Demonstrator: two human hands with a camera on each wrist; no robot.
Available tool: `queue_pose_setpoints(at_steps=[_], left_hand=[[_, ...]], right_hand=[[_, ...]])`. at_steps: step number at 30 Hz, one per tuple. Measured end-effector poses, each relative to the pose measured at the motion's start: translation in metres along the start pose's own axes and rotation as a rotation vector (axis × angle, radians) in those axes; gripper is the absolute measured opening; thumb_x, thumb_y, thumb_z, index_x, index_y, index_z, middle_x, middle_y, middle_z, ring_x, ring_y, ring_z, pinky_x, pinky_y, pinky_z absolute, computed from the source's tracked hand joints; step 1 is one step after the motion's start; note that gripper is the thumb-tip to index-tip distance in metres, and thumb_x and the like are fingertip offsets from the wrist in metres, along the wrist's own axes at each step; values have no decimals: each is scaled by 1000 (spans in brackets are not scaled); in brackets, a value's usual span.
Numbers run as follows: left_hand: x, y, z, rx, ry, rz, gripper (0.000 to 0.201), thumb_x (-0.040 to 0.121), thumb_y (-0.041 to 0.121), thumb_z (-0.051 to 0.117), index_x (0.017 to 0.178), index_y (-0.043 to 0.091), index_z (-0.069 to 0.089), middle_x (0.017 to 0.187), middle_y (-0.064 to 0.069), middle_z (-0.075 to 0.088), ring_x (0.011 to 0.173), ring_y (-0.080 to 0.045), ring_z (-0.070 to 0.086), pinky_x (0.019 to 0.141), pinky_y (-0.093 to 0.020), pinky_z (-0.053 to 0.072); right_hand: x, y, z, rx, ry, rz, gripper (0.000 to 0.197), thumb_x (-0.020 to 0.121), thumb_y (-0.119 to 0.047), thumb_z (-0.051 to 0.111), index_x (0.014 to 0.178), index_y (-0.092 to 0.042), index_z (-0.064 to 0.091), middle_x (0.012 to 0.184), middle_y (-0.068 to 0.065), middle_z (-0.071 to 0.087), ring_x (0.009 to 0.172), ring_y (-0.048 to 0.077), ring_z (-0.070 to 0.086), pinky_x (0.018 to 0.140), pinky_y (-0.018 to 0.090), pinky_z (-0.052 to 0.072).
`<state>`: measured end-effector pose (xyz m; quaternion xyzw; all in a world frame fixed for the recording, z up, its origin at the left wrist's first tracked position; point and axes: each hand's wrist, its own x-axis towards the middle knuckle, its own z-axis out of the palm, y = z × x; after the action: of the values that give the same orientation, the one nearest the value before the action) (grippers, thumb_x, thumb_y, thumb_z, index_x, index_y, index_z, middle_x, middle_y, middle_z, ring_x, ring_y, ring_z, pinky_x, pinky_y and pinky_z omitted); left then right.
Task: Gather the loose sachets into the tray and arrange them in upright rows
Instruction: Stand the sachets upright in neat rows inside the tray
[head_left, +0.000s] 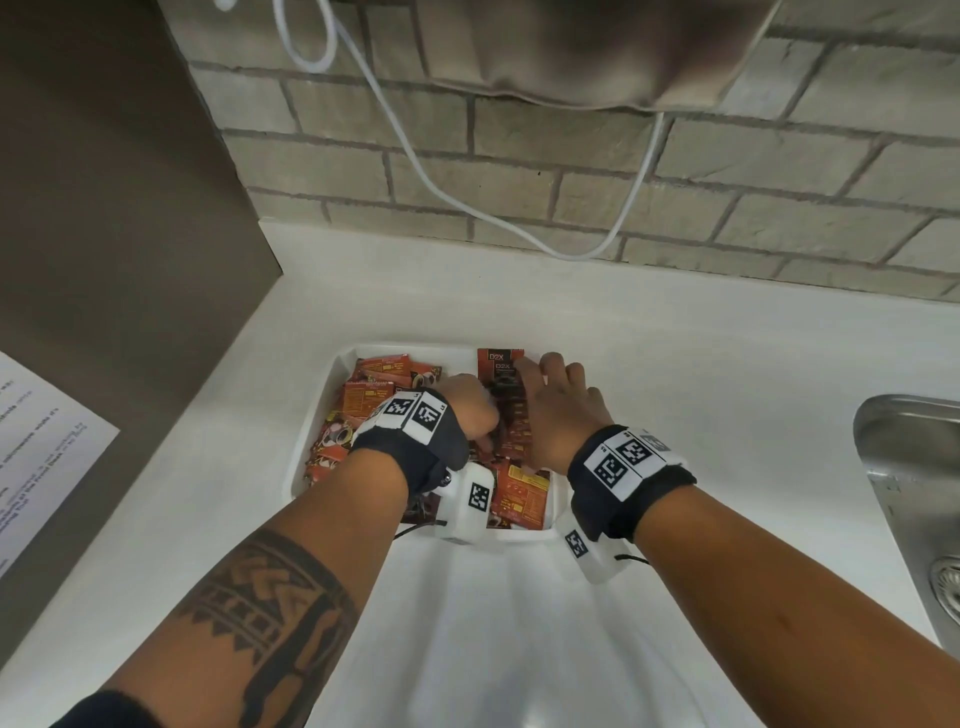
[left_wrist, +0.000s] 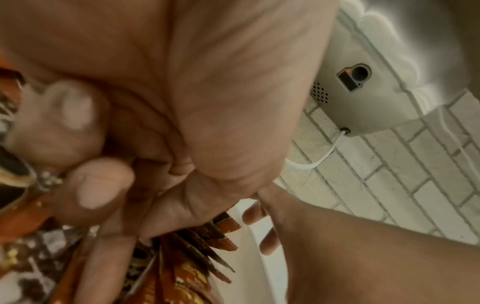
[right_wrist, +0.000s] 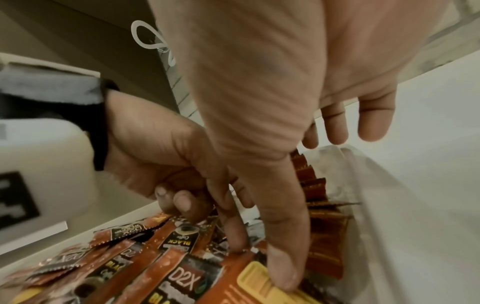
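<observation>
A white tray (head_left: 323, 395) on the white counter holds several red-brown sachets (head_left: 363, 400), most of them lying loose on its left side. A row of upright sachets (head_left: 506, 374) stands along the right side, seen edge-on in the right wrist view (right_wrist: 315, 193). My left hand (head_left: 467, 408) is inside the tray with its fingers (left_wrist: 75, 121) curled. Its thumb and fingers pinch a dark sachet against the row. My right hand (head_left: 558, 400) lies over the row, fingers (right_wrist: 372, 123) straight and spread past the tray's far wall. Its thumb (right_wrist: 283, 269) presses on a flat sachet with a yellow panel (right_wrist: 259, 288).
A steel sink (head_left: 909, 467) sits at the right edge of the counter. A white cable (head_left: 415, 156) hangs from a wall-mounted device (left_wrist: 363, 98) down the brick wall behind the tray. A printed sheet (head_left: 41, 441) lies on the left, beside a brown side panel (head_left: 104, 208).
</observation>
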<state>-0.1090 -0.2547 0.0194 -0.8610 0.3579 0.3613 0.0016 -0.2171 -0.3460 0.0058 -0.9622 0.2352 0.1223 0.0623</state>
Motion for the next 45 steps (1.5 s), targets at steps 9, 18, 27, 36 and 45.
queue_pose_setpoints(at_steps=[9, 18, 27, 36, 45], left_hand=[[-9, 0, -3, -522, -11, -65, 28, 98, 9, 58, 120, -8, 63, 86, -13, 69, 71, -21, 71, 47, -18, 46], [-8, -10, -12, -923, -57, -171, 11, 89, -2, 53, 82, -2, 60, 106, -24, 73, 48, -15, 42, 50, -28, 36], [4, -8, -8, -782, 62, -81, 26, 87, 8, 70, 106, -9, 69, 84, -17, 68, 64, -26, 59, 61, -33, 48], [12, 0, -3, -411, 206, -59, 22, 96, 6, 47, 106, -4, 64, 96, -16, 62, 80, -25, 55, 56, -25, 40], [26, 15, 12, -309, 193, 2, 33, 103, 22, 47, 120, -1, 63, 120, -16, 66, 107, -31, 64, 75, -30, 42]], right_hand=[[3, 5, -6, 45, -7, 6, 101, 67, -25, 87, 146, -18, 24, 136, 7, 41, 125, 28, 38, 93, 41, 46], [14, 8, -20, 116, -21, 3, 70, 77, -14, 77, 132, -15, 33, 113, 6, 57, 108, 27, 53, 82, 39, 51], [29, 10, -32, 224, 14, 74, 50, 87, -18, 71, 125, -10, 40, 103, 8, 64, 91, 27, 64, 79, 42, 56], [37, 14, -30, 320, 74, 133, 36, 87, -13, 67, 119, -7, 50, 108, 11, 63, 95, 30, 63, 77, 35, 52], [35, 20, -23, 315, 135, 151, 40, 86, -10, 68, 122, -9, 51, 116, 10, 59, 103, 27, 60, 82, 34, 51]])
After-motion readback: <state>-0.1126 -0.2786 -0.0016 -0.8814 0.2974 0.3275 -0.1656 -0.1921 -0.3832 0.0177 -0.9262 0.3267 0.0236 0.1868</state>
